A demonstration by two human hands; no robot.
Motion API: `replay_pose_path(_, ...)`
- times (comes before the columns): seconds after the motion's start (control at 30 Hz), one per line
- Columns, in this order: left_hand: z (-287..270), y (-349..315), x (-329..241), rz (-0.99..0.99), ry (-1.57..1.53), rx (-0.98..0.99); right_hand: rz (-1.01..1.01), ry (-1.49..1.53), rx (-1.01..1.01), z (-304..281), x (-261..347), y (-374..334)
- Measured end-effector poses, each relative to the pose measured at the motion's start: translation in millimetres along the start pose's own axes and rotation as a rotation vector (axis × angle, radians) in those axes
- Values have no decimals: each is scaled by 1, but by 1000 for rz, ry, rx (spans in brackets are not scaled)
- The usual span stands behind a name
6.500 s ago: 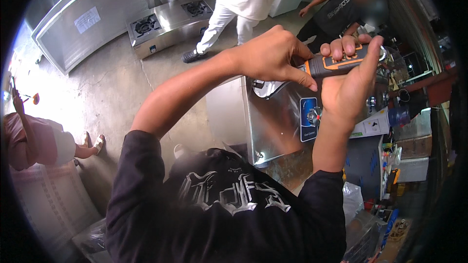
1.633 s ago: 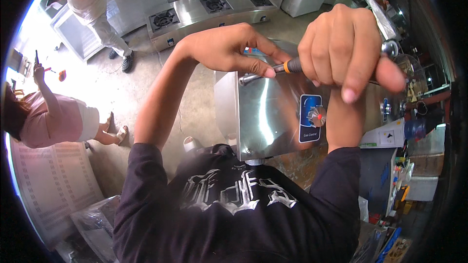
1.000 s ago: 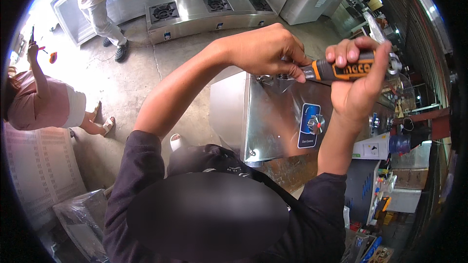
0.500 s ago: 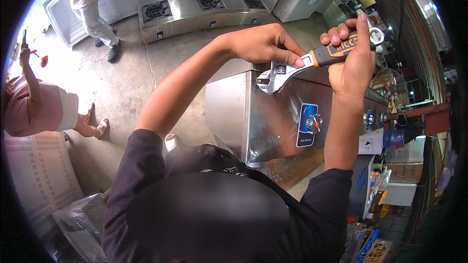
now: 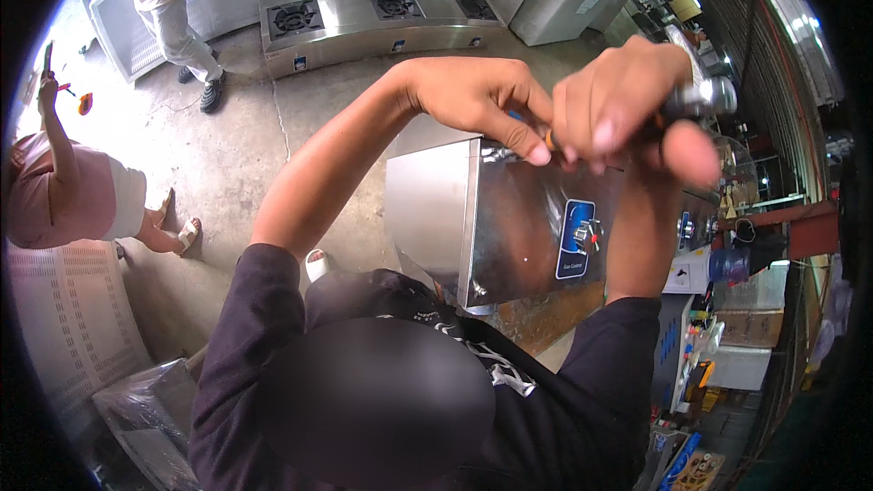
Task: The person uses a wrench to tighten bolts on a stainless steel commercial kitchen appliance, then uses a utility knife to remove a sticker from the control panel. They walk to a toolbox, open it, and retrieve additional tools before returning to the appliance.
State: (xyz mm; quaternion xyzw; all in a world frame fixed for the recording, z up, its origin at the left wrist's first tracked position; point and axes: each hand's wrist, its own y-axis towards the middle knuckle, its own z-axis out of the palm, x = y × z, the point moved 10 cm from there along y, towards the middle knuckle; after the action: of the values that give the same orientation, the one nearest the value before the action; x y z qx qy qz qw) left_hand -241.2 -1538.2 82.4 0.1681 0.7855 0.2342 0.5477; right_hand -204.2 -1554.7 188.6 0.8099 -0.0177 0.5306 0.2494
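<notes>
My left hand (image 5: 486, 102) is closed, thumb against fingers, at one end of an adjustable wrench (image 5: 714, 97). A small orange bit of it shows by the left thumb tip. Across its middle lies my right hand (image 5: 618, 95), fingers curled and thumb sticking out, smeared by motion. A blurred silver end pokes out beyond the right hand; most of the wrench is hidden by the fingers. Beneath both hands stands a stainless steel gas appliance (image 5: 432, 227), its front bearing a control knob (image 5: 587, 236) on a blue label.
Across the floor stands a low steel stove (image 5: 391, 41) with three burners. One person (image 5: 168, 9) stands at the far left, another (image 5: 77, 186) nearer on the left. A wrapped steel box (image 5: 150, 418) sits at lower left; boxes and tools (image 5: 700, 373) crowd the right.
My right hand has turned over and shifted left, closer to my left hand. The wrench has turned with it; its jaws, plain before at my left fingers, no longer show there.
</notes>
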Motion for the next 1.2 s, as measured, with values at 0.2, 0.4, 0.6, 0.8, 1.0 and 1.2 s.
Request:
replay_pose_path(0.2, 9, -3, -25, 82, 224, -3, -56, -323, -63, 35, 23, -4)
replay_pose_path(0.4, 18, 5, -38, 105, 430, -141, 1, -599, -930, 52, 19, -78)
replay_pose_path(0.6, 12, 17, -35, 70, 561, -135, -243, 36, -219, 12, 20, -72)
replay_pose_path(0.8, -16, -33, -29, -113, 808, -320, -192, 302, 80, -24, 55, -73)
replay_pose_path(1.0, 32, -33, -8, -25, 1132, 23, -176, -138, -153, -24, 134, -106)
replay_pose_path(1.2, 49, -5, 4, 32, 1102, 344, -137, -286, -432, 24, 127, -140)
